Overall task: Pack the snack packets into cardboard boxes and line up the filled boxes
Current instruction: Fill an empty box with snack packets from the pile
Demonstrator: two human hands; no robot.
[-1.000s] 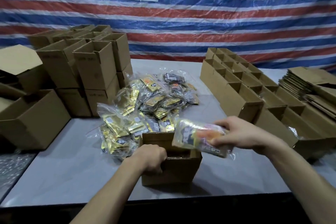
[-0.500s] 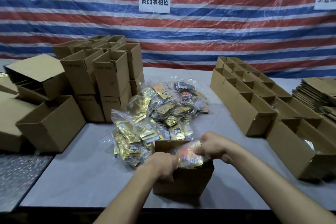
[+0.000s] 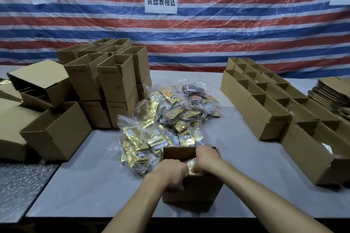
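grey table (image 3: pixel 94 185), open brown box (image 3: pixel 191 193), glossy orange packet (image 3: pixel 192 166) inside

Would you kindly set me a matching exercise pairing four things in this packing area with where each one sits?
Things:
1. pile of snack packets
2. box being filled
3. stacked boxes
4. flattened cartons

Places:
A. far right
B. centre of the table
C. front edge, nearest the person
D. left of the packets, two tiers high

Pairs: 1-B, 2-C, 3-D, 4-A
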